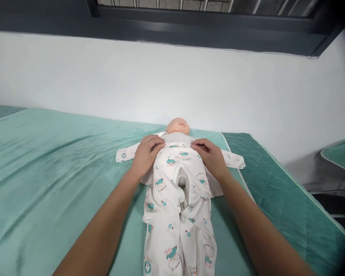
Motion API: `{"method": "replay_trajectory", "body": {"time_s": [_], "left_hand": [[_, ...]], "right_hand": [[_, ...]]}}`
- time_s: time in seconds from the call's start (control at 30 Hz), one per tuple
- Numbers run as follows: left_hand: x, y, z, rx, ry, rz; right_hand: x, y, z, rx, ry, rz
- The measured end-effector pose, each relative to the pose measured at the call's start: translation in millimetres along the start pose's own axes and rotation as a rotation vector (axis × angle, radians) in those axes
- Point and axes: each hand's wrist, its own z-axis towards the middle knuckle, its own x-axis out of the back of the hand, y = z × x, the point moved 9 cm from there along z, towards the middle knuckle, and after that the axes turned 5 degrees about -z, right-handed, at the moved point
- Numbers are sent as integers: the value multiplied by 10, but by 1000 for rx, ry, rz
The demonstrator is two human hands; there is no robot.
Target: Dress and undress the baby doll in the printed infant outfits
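A baby doll (177, 125) lies on its back, its head toward the wall. White split-crotch baby pants (169, 226) with a teal and pink cartoon print cover its belly and legs. My left hand (147, 151) pinches the waistband at its left end. At the other end, my right hand (210, 154) grips the same waistband with curled fingers. Under the doll is a matching printed baby shirt (234, 159), spread open with both sleeves stretched out sideways. A plain pale layer shows over the chest above the waistband. The doll's feet are out of frame.
A light green sheet (60, 172) with soft wrinkles covers the bed. To the right runs a darker green quilted pad (271, 180). Behind stands a white wall (149, 84) below a dark window frame (189, 28) with bars. Another green padded edge (342, 153) shows at far right.
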Motion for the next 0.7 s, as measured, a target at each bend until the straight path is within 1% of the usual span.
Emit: {"method": "replay_trajectory", "body": {"time_s": [0.07,0.2,0.3,0.37,0.43,0.47,0.53,0.6,0.7], "left_hand": [[-39,-16,71,24,-83,-73],[-126,-30,67,83,-222,-242],[-176,-5,33,91,-293,-229],[-194,3,49,87,-309,-216],[-213,-30,111,98,-304,-223],[-221,-67,160,112,-291,-217],[-234,-175,279,150,-245,-160],[-245,-286,402,180,-184,-57],[-274,-417,506,222,-101,49]], "right_hand": [[-83,-41,94,11,-106,-25],[-151,-162,147,163,-217,-101],[-216,-183,118,226,-295,-137],[-259,-186,109,257,-324,-147],[-281,-171,137,266,-306,-117],[-284,-135,175,241,-279,-101],[-271,-4,287,143,-194,-117],[-264,142,410,44,-115,-195],[-286,277,544,-25,-47,-278]]}}
